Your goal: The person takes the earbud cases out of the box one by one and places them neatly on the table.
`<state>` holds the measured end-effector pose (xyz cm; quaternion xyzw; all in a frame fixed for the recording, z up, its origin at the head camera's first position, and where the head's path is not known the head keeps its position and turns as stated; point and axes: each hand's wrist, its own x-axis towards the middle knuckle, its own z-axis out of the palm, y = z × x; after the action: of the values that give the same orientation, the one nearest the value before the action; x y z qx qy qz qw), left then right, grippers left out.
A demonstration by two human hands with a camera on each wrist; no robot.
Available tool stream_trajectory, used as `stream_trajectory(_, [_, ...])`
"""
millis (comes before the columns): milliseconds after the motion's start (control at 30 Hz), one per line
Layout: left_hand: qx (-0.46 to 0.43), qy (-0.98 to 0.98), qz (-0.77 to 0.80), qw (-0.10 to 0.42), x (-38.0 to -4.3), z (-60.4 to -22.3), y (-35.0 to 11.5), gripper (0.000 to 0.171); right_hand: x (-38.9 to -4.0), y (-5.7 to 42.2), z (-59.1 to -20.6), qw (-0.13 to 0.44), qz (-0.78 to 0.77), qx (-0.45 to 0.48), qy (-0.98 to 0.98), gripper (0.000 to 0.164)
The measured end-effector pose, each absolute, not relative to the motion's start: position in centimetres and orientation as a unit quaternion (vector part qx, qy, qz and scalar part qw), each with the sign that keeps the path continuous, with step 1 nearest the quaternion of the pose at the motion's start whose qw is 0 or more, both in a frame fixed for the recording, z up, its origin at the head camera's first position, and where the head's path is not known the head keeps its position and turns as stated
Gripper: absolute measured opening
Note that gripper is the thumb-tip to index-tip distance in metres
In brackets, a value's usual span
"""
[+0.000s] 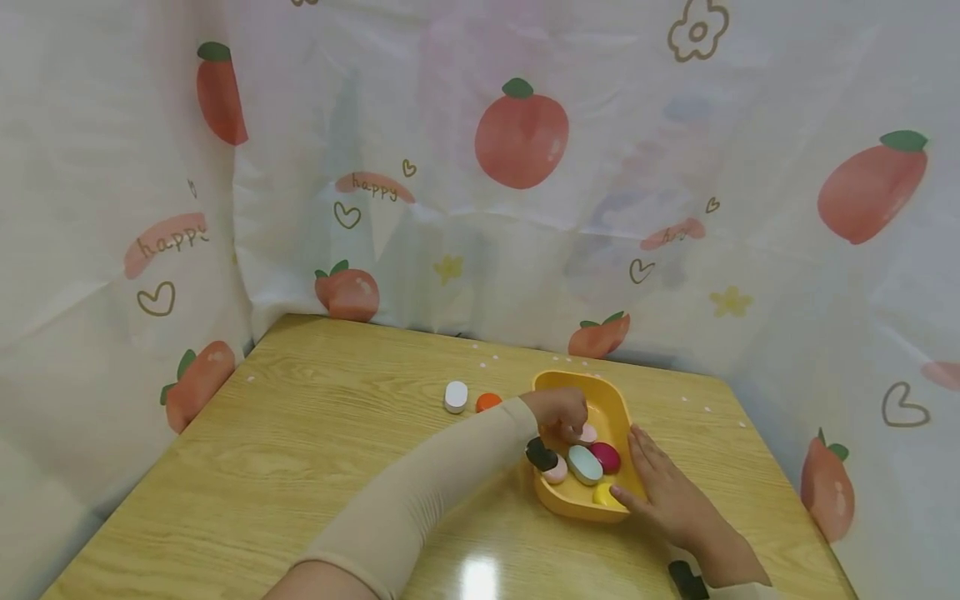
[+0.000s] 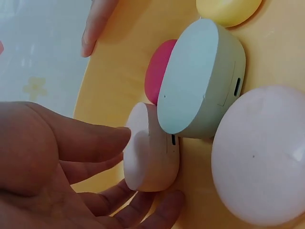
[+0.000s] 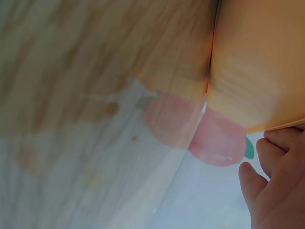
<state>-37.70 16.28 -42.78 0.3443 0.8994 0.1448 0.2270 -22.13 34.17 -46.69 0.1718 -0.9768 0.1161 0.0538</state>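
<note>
My left hand (image 1: pixel 564 410) reaches into a yellow-orange tray (image 1: pixel 551 500). In the left wrist view, its thumb and fingers lie around a pale pink earbud case (image 2: pixel 150 157), thumb above and fingers below. Beside that case lean a mint earbud case (image 2: pixel 195 76) and a magenta case (image 2: pixel 159 71). A second pale pink case (image 2: pixel 259 155) lies nearer the left wrist, and a yellow case (image 2: pixel 228 9) by the tray's near end. My right hand (image 1: pixel 675 500) rests along the tray's right side with straight fingers, its thumb at the rim near the yellow case.
Outside the tray, left of it, a white case (image 1: pixel 456 397) and an orange-red case (image 1: pixel 488 402) stand on the wooden table (image 1: pixel 300 467). White cloth (image 1: pixel 450 225) with fruit prints hangs around the back and sides. Small white specks dot the table's far part.
</note>
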Motion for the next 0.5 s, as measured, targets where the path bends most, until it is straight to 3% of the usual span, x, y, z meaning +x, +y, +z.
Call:
stream_trajectory(233, [0.238, 0.882, 0.283, 0.293, -37.64, -42.98, 16.21, 0.034, -22.17, 34.37, -46.53, 0.05, 0.121, 0.164, -0.978, 0.085])
stream_trajectory(500, [0.234, 0.89, 0.28, 0.274, -37.2, -43.64, 16.12, 0.029, -22.04, 34.19, -46.72, 0.053, 0.133, 0.166, -0.976, 0.085])
